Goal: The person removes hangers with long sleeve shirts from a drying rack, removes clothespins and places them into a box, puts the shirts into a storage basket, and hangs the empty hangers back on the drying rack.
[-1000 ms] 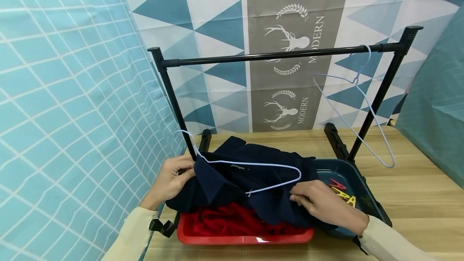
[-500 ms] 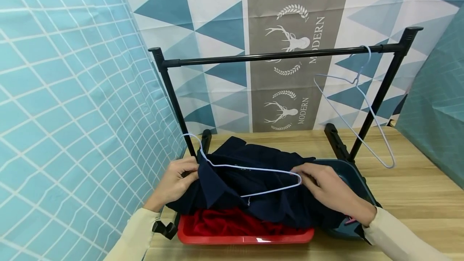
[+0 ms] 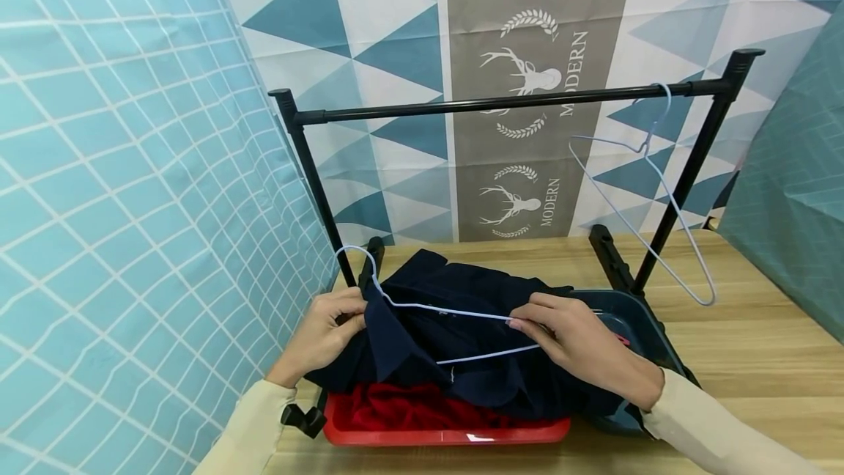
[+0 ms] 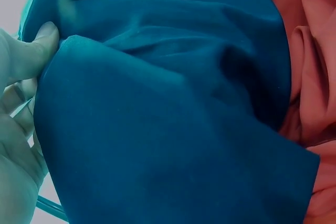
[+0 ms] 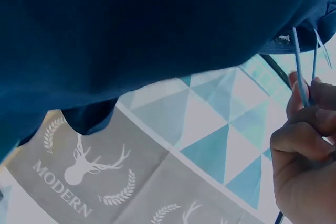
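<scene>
A navy collared shirt (image 3: pixel 488 391) lies bunched over a red basket (image 3: pixel 448 437). A pale blue wire hanger (image 3: pixel 455 310) is partly inside the shirt's neck, its hook sticking out at the upper left and its left part hidden by cloth. My left hand (image 3: pixel 324 332) pinches the collar edge between thumb and fingers; the left wrist view shows the thumb on the dark cloth (image 4: pixel 157 129). With its thumb and fingers my right hand (image 3: pixel 583 339) pinches the right end of the hanger, which stands outside the shirt. The right wrist view shows the wire (image 5: pixel 299 66) between those fingers.
A black clothes rack (image 3: pixel 461 106) spans the table, with another pale blue hanger (image 3: pixel 679 204) on its right end. Red cloth (image 3: pixel 422 407) fills the basket. A dark teal basket (image 3: pixel 649 328), partly covered, stands at the right. A blue checked sheet (image 3: pixel 165 189) borders the left.
My right hand has moved from the shirt's right side up to the hanger's end and now grips it. The hanger has shifted slightly right and down. The left hand keeps the collar.
</scene>
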